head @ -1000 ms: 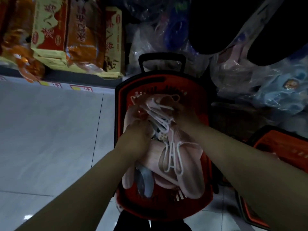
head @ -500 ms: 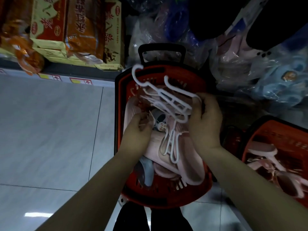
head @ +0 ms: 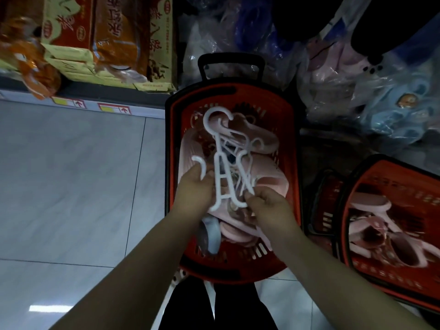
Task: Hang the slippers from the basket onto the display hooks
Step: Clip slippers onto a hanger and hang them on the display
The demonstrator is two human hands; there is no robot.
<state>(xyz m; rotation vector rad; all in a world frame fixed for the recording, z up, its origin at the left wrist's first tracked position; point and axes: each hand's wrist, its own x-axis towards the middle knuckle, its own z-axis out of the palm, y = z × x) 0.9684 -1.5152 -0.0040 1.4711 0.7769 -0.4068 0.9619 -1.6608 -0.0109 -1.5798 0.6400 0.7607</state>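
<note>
A red basket (head: 173, 148) with a black handle stands on the floor in front of me, filled with pink slippers (head: 271, 179) on tangled white plastic hangers (head: 223, 177). My left hand (head: 195, 189) grips one white hanger near its hook end. My right hand (head: 269, 206) pinches the lower ends of the hangers. A pale blue slipper (head: 212, 236) lies under my left wrist. No display hooks are in view.
A second red basket (head: 357, 270) with pink slippers stands at the right. Bagged slippers (head: 392, 108) in pink and blue pile up behind the baskets. Boxed goods (head: 114, 39) fill a low shelf at the upper left. Grey tiled floor (head: 71, 186) spreads to the left.
My right hand has come down from the raised hangers to pinch their lower ends. The hanger bundle now hangs lower over the basket, and my left hand has closed on a hanger.
</note>
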